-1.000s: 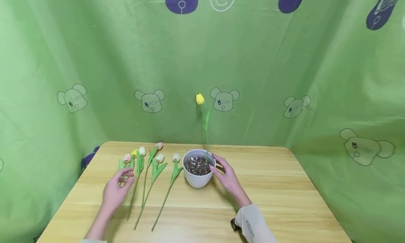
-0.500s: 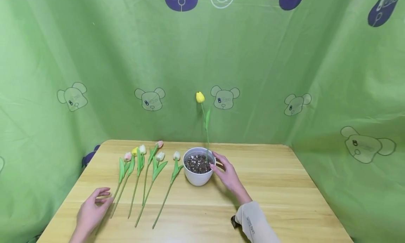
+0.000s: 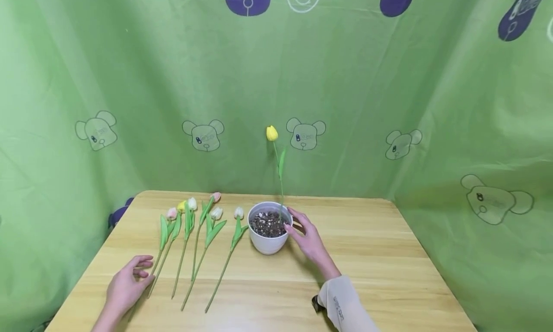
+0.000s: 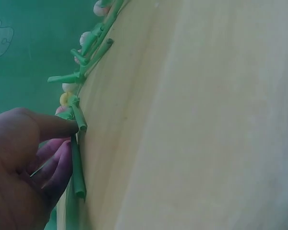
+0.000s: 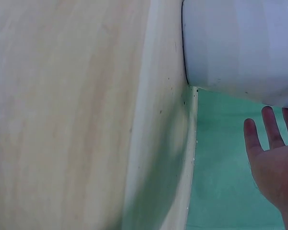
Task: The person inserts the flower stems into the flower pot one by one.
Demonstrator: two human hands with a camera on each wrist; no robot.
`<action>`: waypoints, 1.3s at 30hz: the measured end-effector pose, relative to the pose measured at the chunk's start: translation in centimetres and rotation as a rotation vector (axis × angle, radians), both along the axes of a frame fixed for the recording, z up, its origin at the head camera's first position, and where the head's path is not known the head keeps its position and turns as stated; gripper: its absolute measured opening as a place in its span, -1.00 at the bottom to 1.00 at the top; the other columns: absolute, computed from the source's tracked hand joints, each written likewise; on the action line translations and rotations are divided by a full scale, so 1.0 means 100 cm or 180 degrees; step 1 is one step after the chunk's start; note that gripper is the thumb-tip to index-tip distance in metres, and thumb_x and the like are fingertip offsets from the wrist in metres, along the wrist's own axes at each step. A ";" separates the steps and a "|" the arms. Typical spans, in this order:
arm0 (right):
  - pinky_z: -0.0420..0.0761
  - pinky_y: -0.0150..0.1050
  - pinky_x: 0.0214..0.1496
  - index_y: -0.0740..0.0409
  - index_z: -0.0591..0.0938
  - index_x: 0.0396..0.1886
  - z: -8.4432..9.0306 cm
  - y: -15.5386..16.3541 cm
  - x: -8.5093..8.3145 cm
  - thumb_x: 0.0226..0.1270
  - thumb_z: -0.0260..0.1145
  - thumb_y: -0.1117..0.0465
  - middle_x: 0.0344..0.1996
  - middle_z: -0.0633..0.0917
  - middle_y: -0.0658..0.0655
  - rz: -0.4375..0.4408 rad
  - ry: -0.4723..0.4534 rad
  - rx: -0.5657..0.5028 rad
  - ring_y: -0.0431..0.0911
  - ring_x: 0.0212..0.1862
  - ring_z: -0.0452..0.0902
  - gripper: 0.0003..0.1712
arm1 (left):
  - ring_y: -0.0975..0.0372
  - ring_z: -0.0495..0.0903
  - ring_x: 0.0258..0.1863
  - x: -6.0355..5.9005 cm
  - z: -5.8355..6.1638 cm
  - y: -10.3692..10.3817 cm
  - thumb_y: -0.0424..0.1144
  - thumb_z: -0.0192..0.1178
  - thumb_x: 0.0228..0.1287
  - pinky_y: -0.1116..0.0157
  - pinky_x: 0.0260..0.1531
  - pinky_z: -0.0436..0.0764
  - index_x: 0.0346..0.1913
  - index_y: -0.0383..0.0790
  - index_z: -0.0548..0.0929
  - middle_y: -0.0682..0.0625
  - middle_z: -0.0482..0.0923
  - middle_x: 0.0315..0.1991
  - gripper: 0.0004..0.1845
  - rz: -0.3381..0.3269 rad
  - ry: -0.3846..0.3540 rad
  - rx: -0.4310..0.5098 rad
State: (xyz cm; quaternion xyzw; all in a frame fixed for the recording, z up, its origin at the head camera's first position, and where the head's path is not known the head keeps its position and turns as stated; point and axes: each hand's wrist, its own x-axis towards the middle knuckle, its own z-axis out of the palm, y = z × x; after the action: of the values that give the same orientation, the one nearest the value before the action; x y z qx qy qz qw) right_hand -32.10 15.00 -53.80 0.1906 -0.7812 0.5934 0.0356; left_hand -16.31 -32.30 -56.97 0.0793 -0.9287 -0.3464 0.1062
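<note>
A yellow tulip (image 3: 271,133) stands upright in a white flowerpot (image 3: 267,244) of dark soil. My right hand (image 3: 312,241) rests against the pot's right side, thumb at the rim. In the right wrist view its fingers (image 5: 271,129) are straight beside the pot wall (image 5: 240,43). My left hand (image 3: 127,284) is low at the left, pinching the stem of the leftmost pink tulip (image 3: 172,214), which lies on the table. The left wrist view shows thumb and fingertips at green stems and leaves (image 4: 78,172); the exact contact is partly hidden.
Several tulips lie side by side left of the pot, among them a white tulip (image 3: 217,214), a yellow tulip (image 3: 181,207) and a farther pink tulip (image 3: 216,197). The wooden table (image 3: 371,255) is enclosed by a green curtain (image 3: 345,82).
My left hand has moved left and toward me, from above the flowers to the leftmost stem, and its fingers have drawn in slightly. The right hand stays at the pot.
</note>
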 end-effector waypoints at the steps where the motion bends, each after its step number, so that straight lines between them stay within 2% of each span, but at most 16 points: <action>1: 0.37 0.23 0.54 0.13 0.38 0.54 -0.001 0.000 0.000 0.47 0.35 0.21 0.43 0.45 0.33 -0.0005 -0.0007 -0.0013 0.31 0.45 0.37 -0.31 | 0.38 0.65 -0.29 0.000 0.000 -0.001 -0.37 0.47 0.13 0.11 -0.14 0.63 0.23 -0.29 0.59 -0.22 0.74 0.05 -0.44 -0.0009 -0.0020 0.0020; 7: 0.38 0.24 0.53 0.18 0.38 0.53 -0.002 -0.002 0.001 0.47 0.34 0.25 0.41 0.46 0.35 0.0004 0.0037 -0.0023 0.33 0.44 0.38 -0.31 | 0.34 0.73 -0.32 0.004 0.005 -0.001 -0.40 0.44 0.16 0.23 -0.15 0.71 0.20 -0.33 0.62 -0.22 0.77 -0.02 -0.50 0.0069 -0.0145 0.0177; 10: 0.40 0.22 0.53 0.18 0.39 0.53 -0.001 -0.002 0.002 0.47 0.33 0.24 0.41 0.47 0.36 -0.0017 0.0067 -0.0026 0.33 0.44 0.39 -0.32 | 0.29 0.77 -0.34 0.003 0.011 -0.001 -0.39 0.44 0.16 0.17 -0.14 0.75 0.16 -0.34 0.65 -0.19 0.80 -0.10 -0.53 0.0081 -0.0195 0.0216; 14: 0.42 0.24 0.51 0.20 0.39 0.52 0.000 -0.003 0.003 0.47 0.33 0.26 0.40 0.47 0.38 -0.0018 0.0124 -0.0033 0.35 0.42 0.40 -0.32 | 0.22 0.77 -0.36 0.000 0.017 -0.002 -0.34 0.44 0.12 -0.04 -0.07 0.71 0.08 -0.34 0.71 -0.09 0.81 -0.24 -0.58 0.0091 -0.0317 0.0139; 18: 0.42 0.27 0.50 0.22 0.39 0.52 -0.002 -0.003 0.002 0.46 0.34 0.28 0.39 0.48 0.39 -0.0006 0.0147 -0.0068 0.36 0.41 0.40 -0.32 | 0.23 0.73 -0.37 -0.001 0.019 -0.002 -0.31 0.43 0.09 -0.06 -0.08 0.69 0.04 -0.36 0.73 0.01 0.79 -0.33 -0.59 0.0102 -0.0455 0.0084; 23: 0.41 0.24 0.52 0.18 0.40 0.52 -0.003 -0.002 0.001 0.46 0.34 0.25 0.40 0.47 0.35 -0.0022 0.0108 -0.0080 0.33 0.43 0.40 -0.32 | 0.25 0.70 -0.38 -0.002 0.019 -0.002 -0.33 0.41 0.09 0.05 -0.12 0.70 0.01 -0.39 0.74 0.03 0.77 -0.35 -0.62 0.0085 -0.0438 0.0102; 30: 0.40 0.19 0.54 0.13 0.38 0.54 -0.005 0.000 0.001 0.47 0.35 0.20 0.42 0.47 0.31 -0.0045 0.0021 -0.0042 0.29 0.45 0.39 -0.30 | 0.33 0.66 -0.40 0.000 0.017 -0.002 -0.32 0.40 0.13 0.40 -0.30 0.59 -0.04 -0.37 0.77 0.03 0.77 -0.34 -0.68 0.0155 -0.0458 0.0221; 39: 0.41 0.22 0.52 0.20 0.40 0.52 -0.004 -0.002 0.000 0.46 0.34 0.27 0.42 0.46 0.36 -0.0044 0.0072 -0.0107 0.33 0.43 0.40 -0.32 | 0.32 0.68 -0.49 0.000 0.017 0.007 -0.39 0.40 0.18 0.42 -0.47 0.72 0.04 -0.48 0.71 -0.11 0.76 -0.28 -0.64 0.0220 -0.0355 0.0735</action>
State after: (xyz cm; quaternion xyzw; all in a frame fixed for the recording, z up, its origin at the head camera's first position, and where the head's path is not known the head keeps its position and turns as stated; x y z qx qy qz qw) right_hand -32.08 14.83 -54.17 0.1913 -0.7720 0.6039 0.0517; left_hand -16.26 -31.63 -55.25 0.1421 -0.8838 -0.4422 0.0564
